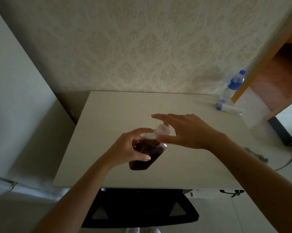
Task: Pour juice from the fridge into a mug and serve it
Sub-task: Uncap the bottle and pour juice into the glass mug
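We hold the bottle (147, 152) of dark juice above the middle of the table (108, 118), tilted so that its cap (162, 130) leans up and to the right. The juice fills most of the clear body, and the neck under the cap looks pale. Our left hand (131, 147) is wrapped around the bottle's body, thumb across the near side and fingers curled behind, so it is closed firmly on it. Our right hand (185, 132) is at the cap: the thumb lies along the near side of the cap and the forefinger reaches over the far side, with the other fingers spread loosely. Motion blur keeps us from telling whether the right hand truly grips the cap or only touches it.

At the table's far right corner a water bottle (232, 86) with a blue cap and blue label stands by the wall, and just in front of it a small white tube (229, 108) with a blue end lies on its side. Both are well apart from our hands. A black chair (141, 209) sits tucked under the near edge of the table, below our forearms. To the right, a cable (286, 163) runs across the floor.
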`<state>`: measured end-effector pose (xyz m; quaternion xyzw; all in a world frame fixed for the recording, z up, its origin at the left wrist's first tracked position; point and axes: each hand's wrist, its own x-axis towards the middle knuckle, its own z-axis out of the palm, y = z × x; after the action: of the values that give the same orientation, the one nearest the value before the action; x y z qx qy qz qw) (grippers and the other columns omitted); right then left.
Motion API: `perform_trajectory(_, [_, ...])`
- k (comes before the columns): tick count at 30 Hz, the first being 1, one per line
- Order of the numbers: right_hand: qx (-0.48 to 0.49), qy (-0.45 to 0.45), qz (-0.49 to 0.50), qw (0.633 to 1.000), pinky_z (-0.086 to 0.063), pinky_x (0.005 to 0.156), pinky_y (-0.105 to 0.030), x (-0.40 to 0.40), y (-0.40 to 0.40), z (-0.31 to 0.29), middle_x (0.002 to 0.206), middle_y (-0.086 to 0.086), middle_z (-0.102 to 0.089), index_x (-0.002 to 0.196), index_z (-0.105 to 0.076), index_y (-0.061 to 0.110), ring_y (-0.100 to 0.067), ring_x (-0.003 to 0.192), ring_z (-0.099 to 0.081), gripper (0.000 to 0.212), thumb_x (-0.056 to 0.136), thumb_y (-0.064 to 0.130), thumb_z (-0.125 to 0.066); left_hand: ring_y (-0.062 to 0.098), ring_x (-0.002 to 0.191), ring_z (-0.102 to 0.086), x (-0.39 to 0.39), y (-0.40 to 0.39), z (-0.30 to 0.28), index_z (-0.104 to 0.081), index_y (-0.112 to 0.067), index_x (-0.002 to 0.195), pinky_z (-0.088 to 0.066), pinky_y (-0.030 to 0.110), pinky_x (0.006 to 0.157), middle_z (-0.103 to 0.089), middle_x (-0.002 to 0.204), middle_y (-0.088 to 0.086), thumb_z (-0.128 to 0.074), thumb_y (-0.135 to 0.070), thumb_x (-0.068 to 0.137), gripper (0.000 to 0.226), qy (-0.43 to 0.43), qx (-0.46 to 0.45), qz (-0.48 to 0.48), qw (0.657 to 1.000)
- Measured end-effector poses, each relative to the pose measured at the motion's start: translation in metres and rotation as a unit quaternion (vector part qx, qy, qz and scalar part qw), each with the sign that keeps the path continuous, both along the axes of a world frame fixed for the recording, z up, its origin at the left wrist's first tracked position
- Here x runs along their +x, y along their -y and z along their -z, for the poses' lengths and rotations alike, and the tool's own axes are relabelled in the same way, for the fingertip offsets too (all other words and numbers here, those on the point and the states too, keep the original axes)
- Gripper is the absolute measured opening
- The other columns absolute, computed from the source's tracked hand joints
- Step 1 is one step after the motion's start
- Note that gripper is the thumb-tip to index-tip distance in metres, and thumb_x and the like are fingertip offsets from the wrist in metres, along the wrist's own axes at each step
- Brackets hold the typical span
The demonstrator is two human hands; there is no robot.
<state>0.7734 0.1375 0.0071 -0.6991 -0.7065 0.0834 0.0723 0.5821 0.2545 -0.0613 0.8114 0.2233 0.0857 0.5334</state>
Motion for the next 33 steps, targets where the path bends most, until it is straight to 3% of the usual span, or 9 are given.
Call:
perform_trajectory(2, [0.008,0.023,-0.006,1.000,-0.047,0.079,-0.026,0.000,-0.003,0.006,0.122,0.010,-0.060,0.133,-0.038,0.040,-0.003,0.086,-0.059,0.061,0.084,0.070,-0.018,0.010,0.096,-0.069,0.002,-0.001,0.002,-0.052,-0.050,0.118,-0.059,0.037,0.083,-0.073,0.102,-0.009,-0.086,-0.014,0.062,0.075,-0.011,0.005,0.000,1.000])
perform_trajectory(4, [0.002,-0.016,-0.031,0.999,-0.043,0.071,-0.018,0.005,-0.003,0.011,0.118,0.016,-0.055,0.134,-0.034,0.044,0.005,0.076,-0.053,0.050,0.087,0.061,-0.039,0.009,0.096,-0.069,0.003,-0.003,0.004,-0.052,-0.047,0.121,-0.059,0.037,0.083,-0.073,0.103,-0.009,-0.086,-0.014,0.062,0.076,-0.021,0.008,0.000,1.000])
perform_trajectory(6, [0.005,-0.037,-0.039,0.999,-0.037,0.067,-0.012,0.010,-0.002,0.014,0.118,0.018,-0.051,0.139,-0.023,0.047,0.011,0.071,-0.045,0.069,0.080,0.061,-0.055,0.009,0.096,-0.069,0.003,-0.003,0.008,-0.051,-0.046,0.122,-0.059,0.038,0.083,-0.073,0.103,-0.010,-0.086,-0.016,0.062,0.076,-0.031,0.017,0.001,0.999])
perform_trajectory(10, [0.008,-0.014,-0.003,1.000,-0.034,0.066,-0.014,0.004,-0.004,0.022,0.122,0.014,-0.059,0.135,-0.035,0.045,0.011,0.069,-0.044,0.055,0.085,0.066,-0.038,0.011,0.096,-0.069,0.003,-0.004,0.013,-0.051,-0.049,0.120,-0.059,0.038,0.082,-0.073,0.104,-0.008,-0.086,-0.018,0.061,0.075,-0.042,0.012,0.002,0.999])
perform_trajectory(14, [0.143,-0.050,0.033,0.988,-0.041,0.063,-0.019,0.011,-0.001,0.039,0.096,0.013,-0.057,0.134,-0.042,0.036,-0.001,0.076,-0.049,0.044,0.093,0.052,-0.037,0.004,0.096,-0.068,0.003,-0.008,0.016,-0.050,-0.057,0.114,-0.057,0.028,0.083,-0.071,0.102,-0.014,-0.086,-0.015,0.061,0.076,-0.050,0.003,-0.010,0.999])
perform_trajectory(18, [0.242,-0.374,0.281,0.850,-0.047,0.062,-0.015,0.042,0.003,0.114,0.097,0.002,-0.063,0.097,-0.060,0.031,-0.014,0.083,-0.062,0.020,0.081,0.022,-0.069,0.007,0.097,-0.068,0.004,-0.015,0.029,-0.050,-0.057,0.114,-0.057,0.033,0.086,-0.072,0.106,-0.007,-0.086,-0.013,0.060,0.078,-0.047,-0.005,-0.048,0.998])
perform_trajectory(22, [0.136,-0.468,0.409,0.772,-0.051,0.064,-0.021,0.060,0.016,0.205,0.094,-0.019,-0.061,0.080,-0.057,0.016,-0.032,0.082,-0.061,0.032,0.067,-0.004,-0.077,0.006,0.091,-0.070,0.011,-0.021,0.039,-0.053,-0.058,0.109,-0.056,0.033,0.086,-0.074,0.099,-0.006,-0.086,-0.008,0.058,0.079,-0.039,-0.012,-0.092,0.995])
perform_trajectory(28, [0.090,-0.444,0.435,0.778,-0.046,0.055,-0.011,0.062,0.012,0.252,0.088,-0.012,-0.060,0.096,-0.058,0.000,-0.019,0.071,-0.055,0.040,0.062,-0.013,-0.076,0.008,0.091,-0.070,0.024,-0.029,0.058,-0.053,-0.054,0.112,-0.055,0.038,0.089,-0.074,0.099,-0.006,-0.086,-0.010,0.056,0.079,-0.049,-0.006,-0.104,0.993])
perform_trajectory(33, [0.083,-0.423,0.433,0.792,-0.047,0.071,-0.032,0.066,0.007,0.290,0.092,-0.007,-0.059,0.094,-0.051,0.013,-0.026,0.084,-0.057,0.052,0.057,-0.010,-0.080,0.003,0.093,-0.069,0.025,-0.028,0.080,-0.052,-0.055,0.114,-0.054,0.035,0.092,-0.073,0.104,-0.006,-0.087,-0.013,0.057,0.079,-0.058,0.019,-0.090,0.994])
